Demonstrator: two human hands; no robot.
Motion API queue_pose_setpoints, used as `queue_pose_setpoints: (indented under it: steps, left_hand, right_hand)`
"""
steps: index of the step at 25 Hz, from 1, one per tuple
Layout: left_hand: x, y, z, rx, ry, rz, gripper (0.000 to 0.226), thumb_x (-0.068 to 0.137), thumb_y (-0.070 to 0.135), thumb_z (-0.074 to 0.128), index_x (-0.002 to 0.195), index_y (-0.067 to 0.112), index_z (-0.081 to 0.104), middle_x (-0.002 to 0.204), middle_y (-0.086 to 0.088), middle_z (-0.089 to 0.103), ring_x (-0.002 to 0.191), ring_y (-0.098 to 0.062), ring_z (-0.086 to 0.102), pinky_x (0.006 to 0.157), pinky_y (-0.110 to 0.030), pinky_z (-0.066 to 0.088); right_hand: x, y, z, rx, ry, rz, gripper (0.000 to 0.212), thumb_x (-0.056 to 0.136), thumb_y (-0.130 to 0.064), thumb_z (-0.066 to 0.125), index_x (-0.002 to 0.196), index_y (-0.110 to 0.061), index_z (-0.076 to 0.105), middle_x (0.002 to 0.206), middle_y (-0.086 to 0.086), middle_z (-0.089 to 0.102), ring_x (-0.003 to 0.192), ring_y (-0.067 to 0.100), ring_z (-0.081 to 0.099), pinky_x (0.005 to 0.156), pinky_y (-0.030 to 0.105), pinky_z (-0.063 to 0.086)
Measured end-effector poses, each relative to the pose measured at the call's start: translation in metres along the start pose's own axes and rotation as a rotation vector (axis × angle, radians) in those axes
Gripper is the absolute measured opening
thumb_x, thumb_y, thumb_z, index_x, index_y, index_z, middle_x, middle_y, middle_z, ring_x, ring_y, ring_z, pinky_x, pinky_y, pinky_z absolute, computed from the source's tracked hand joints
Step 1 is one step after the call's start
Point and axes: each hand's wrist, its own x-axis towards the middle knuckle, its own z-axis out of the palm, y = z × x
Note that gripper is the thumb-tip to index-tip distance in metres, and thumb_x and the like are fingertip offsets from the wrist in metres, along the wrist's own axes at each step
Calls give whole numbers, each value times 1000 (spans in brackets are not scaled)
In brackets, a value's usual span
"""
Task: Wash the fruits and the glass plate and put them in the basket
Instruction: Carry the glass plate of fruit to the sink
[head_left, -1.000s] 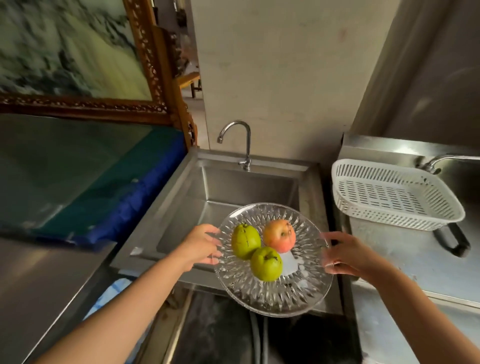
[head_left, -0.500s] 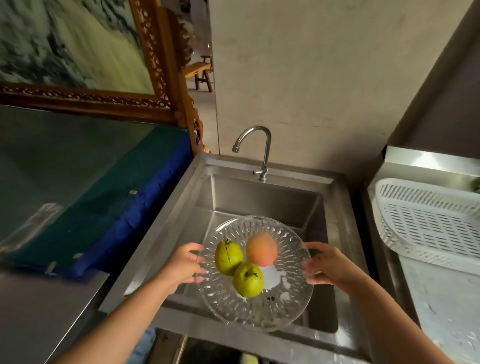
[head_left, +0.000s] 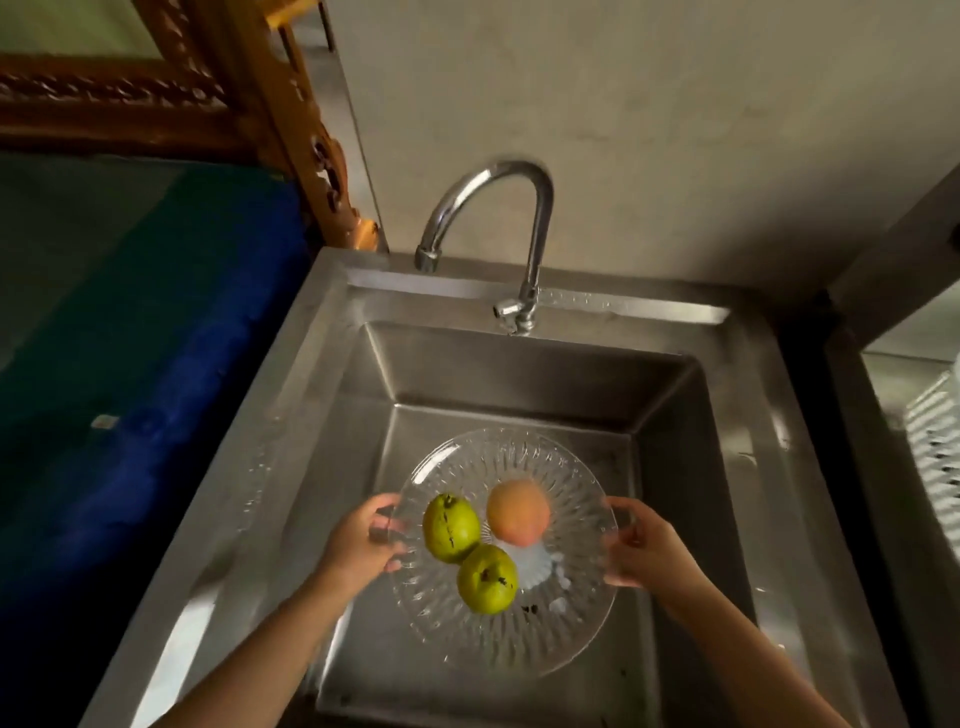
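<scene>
A clear ribbed glass plate (head_left: 519, 639) hangs low inside the steel sink (head_left: 519, 384). My left hand (head_left: 363, 545) grips its left rim and my right hand (head_left: 644, 551) grips its right rim. On the plate lie two green fruits, one at the left (head_left: 450, 527) and one nearer me (head_left: 487, 578), beside a reddish-orange apple (head_left: 518, 512). The white slotted basket (head_left: 935, 467) shows only as a sliver at the right edge.
A curved chrome tap (head_left: 498, 208) stands behind the sink, with no water running. A blue-edged mat (head_left: 145, 389) covers the surface to the left, under a carved wooden frame (head_left: 156, 98). A steel counter (head_left: 883, 415) lies to the right.
Both hands have carried the plate with the fruit forward and down, from in front of the sink into the basin. The view has swung left, pushing the basket to the edge.
</scene>
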Motion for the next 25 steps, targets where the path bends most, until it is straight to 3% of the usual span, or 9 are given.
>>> queue_pose_setpoints:
  steps: [4,7,12,15,19,23,25]
  left_hand:
    - [94,-48,34,48,18,-29,49,76,-22,45,119,2,53,73,-6,59,58,-18,54,35,-13,43]
    - [141,-82,56,70,25,-56,46,76,-23,42,111,4,54,59,1,61,43,-8,58,32,-13,42]
    - [188,-125,75,86,21,-93,45,78,-21,42,105,12,56,69,-3,61,55,-16,58,38,-18,45]
    - [198,-142,80,83,15,-89,48,76,-23,42,106,13,56,75,-5,64,57,-18,55,43,-20,46]
    - [202,-156,84,77,24,-69,52,77,-22,44,117,9,56,86,-12,59,64,-23,56,47,-22,47]
    - [206,-165,88,119,7,-49,54,74,-25,44,120,3,55,79,-7,56,64,-24,56,44,-15,47]
    - [206,-163,87,156,5,-18,51,75,-20,50,120,3,56,83,-10,59,68,-25,57,49,-14,48]
  right_hand:
    - [72,55,24,9,70,70,50,79,8,60,124,-11,48,83,25,67,70,32,65,73,51,56]
    - [116,93,39,-2,88,91,49,76,4,66,120,-12,52,83,18,70,72,29,67,68,45,56]
    - [167,143,64,4,76,133,40,78,3,66,106,-24,54,74,-2,65,52,1,65,42,14,48]
    - [181,157,72,10,83,158,44,78,5,63,101,-31,52,78,4,65,60,13,66,47,23,52]
    - [191,168,77,-5,89,177,48,77,7,62,88,-39,53,81,8,63,75,29,66,71,50,58]
    - [195,176,82,-87,131,136,28,81,-7,63,103,-24,58,82,0,65,76,23,65,76,50,57]
    - [196,178,81,-115,149,129,32,79,-14,68,109,-21,57,94,5,68,82,20,64,80,48,56]
